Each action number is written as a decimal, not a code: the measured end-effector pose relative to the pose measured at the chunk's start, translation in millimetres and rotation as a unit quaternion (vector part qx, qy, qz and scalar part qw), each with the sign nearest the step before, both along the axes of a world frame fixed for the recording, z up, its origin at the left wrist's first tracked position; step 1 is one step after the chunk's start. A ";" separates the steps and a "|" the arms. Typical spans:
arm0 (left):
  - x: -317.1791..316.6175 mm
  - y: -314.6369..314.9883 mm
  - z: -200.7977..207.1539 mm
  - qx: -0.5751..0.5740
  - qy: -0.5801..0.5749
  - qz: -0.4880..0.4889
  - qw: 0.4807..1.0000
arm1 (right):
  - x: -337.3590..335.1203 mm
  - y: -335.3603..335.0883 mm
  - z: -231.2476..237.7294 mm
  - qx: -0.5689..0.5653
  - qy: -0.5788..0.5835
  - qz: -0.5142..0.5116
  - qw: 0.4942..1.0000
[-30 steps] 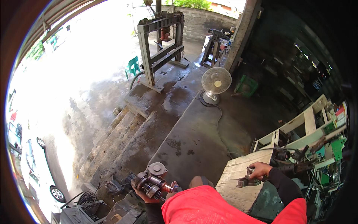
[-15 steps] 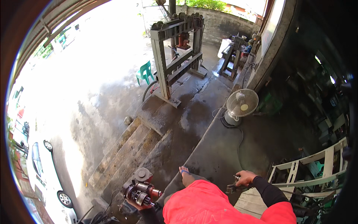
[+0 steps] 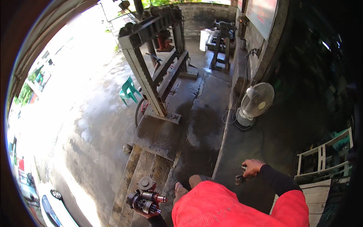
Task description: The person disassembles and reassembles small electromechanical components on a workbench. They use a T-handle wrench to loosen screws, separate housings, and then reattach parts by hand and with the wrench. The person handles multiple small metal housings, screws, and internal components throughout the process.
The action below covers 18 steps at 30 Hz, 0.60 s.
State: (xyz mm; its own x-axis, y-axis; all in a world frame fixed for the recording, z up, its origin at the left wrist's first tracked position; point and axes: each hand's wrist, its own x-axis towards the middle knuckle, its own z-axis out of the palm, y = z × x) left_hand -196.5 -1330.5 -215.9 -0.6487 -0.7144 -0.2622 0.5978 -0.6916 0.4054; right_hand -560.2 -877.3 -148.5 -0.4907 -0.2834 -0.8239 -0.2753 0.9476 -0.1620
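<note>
At the lower middle-left, my left hand [image 3: 149, 215] supports a partly opened starter motor [image 3: 145, 199] from below. Its round grey housing end [image 3: 145, 184], a copper-wound armature [image 3: 153, 196] and a toothed drive gear [image 3: 150, 207] show above my fingers, which are mostly hidden. My right hand [image 3: 252, 167] is out to the right, closed round small metal parts. A dark cylindrical metal piece [image 3: 239, 179] juts out below its fingers; the exact kind cannot be made out.
A grey press frame [image 3: 143, 72] stands ahead, beside a green plastic chair [image 3: 129, 90]. A fan [image 3: 258, 100] with a trailing cord stands by the ledge at right. Concrete steps [image 3: 140, 166] drop to the left. A slatted pale rack [image 3: 323, 157] is at far right.
The view has swung and moved forward along the wet concrete; a foot has stepped. Both hands still hold their parts, the right one now farther from the slatted rack.
</note>
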 end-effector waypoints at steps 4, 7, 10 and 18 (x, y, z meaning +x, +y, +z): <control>-61.0 -63.5 -52.5 -0.114 -0.125 -0.028 0.985 | -22.1 -34.8 -67.0 -0.035 0.106 -0.042 0.993; -118.2 -105.1 -53.9 -0.199 -0.250 0.053 0.946 | -50.0 -62.5 -90.8 -0.029 0.025 -0.140 0.989; -200.4 -149.2 -58.0 -0.124 -0.179 -0.031 0.976 | -94.7 -80.3 -110.5 -0.057 0.023 -0.169 0.984; -501.4 -175.1 -73.4 -0.011 -0.106 -0.127 0.986 | -283.4 -89.9 -142.0 -0.021 0.013 -0.240 0.971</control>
